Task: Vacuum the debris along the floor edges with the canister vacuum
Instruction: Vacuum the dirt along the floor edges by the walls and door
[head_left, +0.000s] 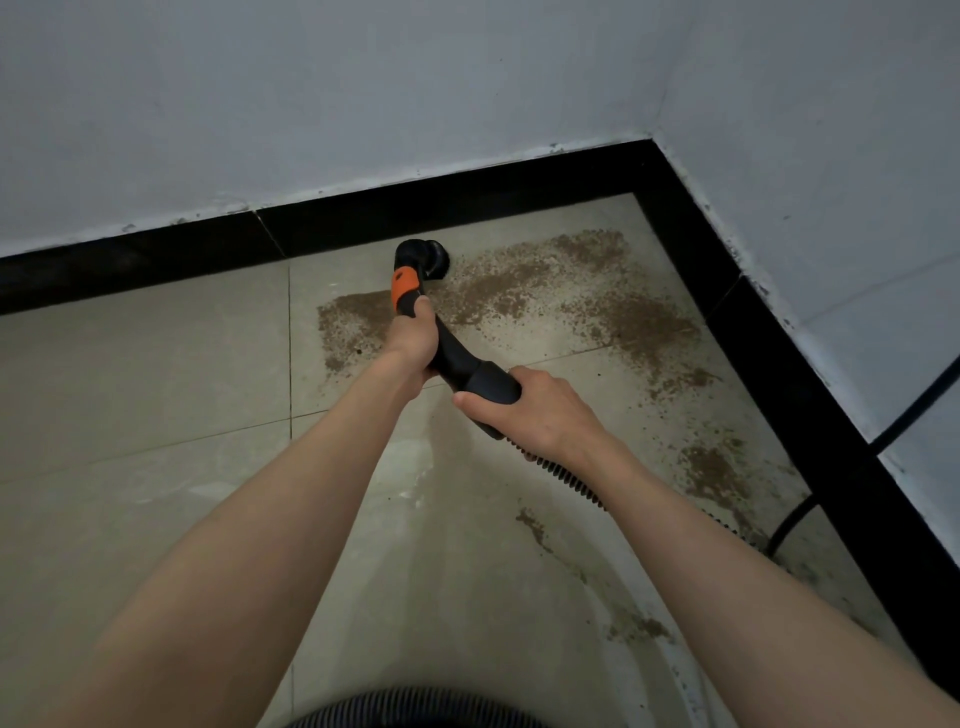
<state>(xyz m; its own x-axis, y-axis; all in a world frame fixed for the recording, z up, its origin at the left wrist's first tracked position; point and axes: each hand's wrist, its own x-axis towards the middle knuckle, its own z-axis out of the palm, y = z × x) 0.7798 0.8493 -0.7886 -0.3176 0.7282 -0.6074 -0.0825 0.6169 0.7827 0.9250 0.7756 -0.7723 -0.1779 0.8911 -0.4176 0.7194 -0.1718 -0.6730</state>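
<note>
A black vacuum handle (457, 358) with an orange collar (404, 285) points toward the far wall. Its round black brush nozzle (423, 258) sits on the tiled floor (156, 374) beside the black baseboard (467, 205). My left hand (413, 338) grips the handle just behind the orange collar. My right hand (535, 408) grips the thick rear end where the ribbed hose (574, 480) joins. Brown debris (545, 291) is spread across the corner tiles to the right of the nozzle, with another patch (714, 473) along the right baseboard.
Two grey walls meet in a corner (654, 137) at the far right. A black cable (789, 525) runs along the right wall. A ribbed hose loop (410, 709) shows at the bottom edge. Thin debris trails (631, 626) lie on the near tiles.
</note>
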